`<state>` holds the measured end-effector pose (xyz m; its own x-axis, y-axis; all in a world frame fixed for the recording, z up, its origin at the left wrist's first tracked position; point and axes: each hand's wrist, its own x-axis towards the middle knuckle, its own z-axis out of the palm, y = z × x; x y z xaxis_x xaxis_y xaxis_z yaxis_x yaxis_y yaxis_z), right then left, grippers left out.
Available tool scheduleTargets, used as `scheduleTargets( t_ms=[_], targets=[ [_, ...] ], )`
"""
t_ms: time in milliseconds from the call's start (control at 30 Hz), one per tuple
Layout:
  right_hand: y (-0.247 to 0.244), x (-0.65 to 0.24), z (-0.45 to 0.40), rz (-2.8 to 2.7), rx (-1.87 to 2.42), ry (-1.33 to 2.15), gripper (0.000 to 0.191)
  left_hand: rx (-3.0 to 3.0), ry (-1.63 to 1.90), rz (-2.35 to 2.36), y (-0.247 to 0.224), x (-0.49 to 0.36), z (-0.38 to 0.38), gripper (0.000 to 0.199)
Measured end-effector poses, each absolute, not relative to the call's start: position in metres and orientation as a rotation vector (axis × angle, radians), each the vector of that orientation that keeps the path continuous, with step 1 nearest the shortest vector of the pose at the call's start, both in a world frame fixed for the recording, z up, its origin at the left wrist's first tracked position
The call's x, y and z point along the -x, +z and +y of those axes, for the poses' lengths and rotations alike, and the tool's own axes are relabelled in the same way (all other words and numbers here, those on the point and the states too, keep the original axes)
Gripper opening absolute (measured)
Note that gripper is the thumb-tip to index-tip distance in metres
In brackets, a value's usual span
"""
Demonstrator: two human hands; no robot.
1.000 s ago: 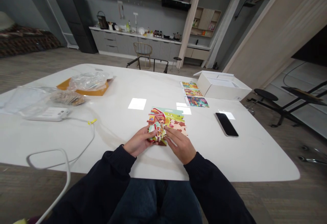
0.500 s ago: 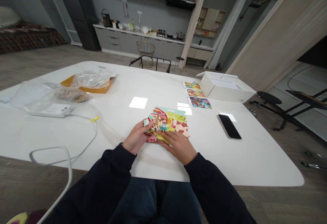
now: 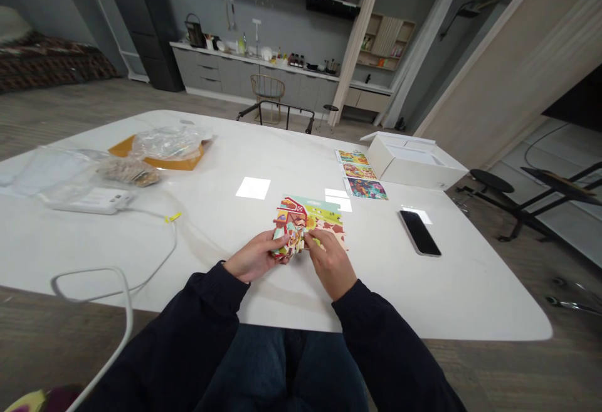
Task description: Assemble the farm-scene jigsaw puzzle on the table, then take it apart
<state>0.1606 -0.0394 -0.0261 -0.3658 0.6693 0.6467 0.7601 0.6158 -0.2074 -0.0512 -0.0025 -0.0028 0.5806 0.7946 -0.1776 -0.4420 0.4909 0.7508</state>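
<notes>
Pinching a bunch of colourful cardboard puzzle pieces between them, the left hand and the right hand work near the middle of the white table, toward its near edge. The left hand is curled closed around one side of the bunch, while the right grips the other side with its thumb and fingertips. A light fingertip hold like this suits small pieces, as it leaves their edges free and their printed faces in view.

The bunch sits at the lower edge of a farm picture board, which shows a red barn and a brown-spotted patch (whether the pieces touch the board is hard to tell). Toward the far right edge lie three small picture cards, just beside an open white box at the far right corner. A black phone lies face up near the right edge. Plastic bags and an orange envelope sit near the far left edge, with a white power strip and its cable nearer the left edge.

No writing can be read on anything; a small mark on the box is too tiny to make out.
</notes>
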Motion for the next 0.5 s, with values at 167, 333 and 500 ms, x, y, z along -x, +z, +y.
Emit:
scheduleTargets(
  t_ms=[167, 333, 500],
  targets=[
    [-0.020, -0.145, -0.040, -1.952, 1.071, 0.018, 0.062, -0.736, 0.823, 0.635, -0.001, 0.053, -0.002, 0.039],
    [-0.019, -0.130, -0.041, -2.003, 1.170, 0.278, 0.071, -0.645, 1.087, 0.702, 0.007, 0.063, 0.003, 0.043],
    [-0.022, -0.120, -0.034, -2.291, 1.226, 0.187, 0.035, -0.649, 1.147, 0.681, 0.009, 0.074, 0.008, 0.034]
  ],
)
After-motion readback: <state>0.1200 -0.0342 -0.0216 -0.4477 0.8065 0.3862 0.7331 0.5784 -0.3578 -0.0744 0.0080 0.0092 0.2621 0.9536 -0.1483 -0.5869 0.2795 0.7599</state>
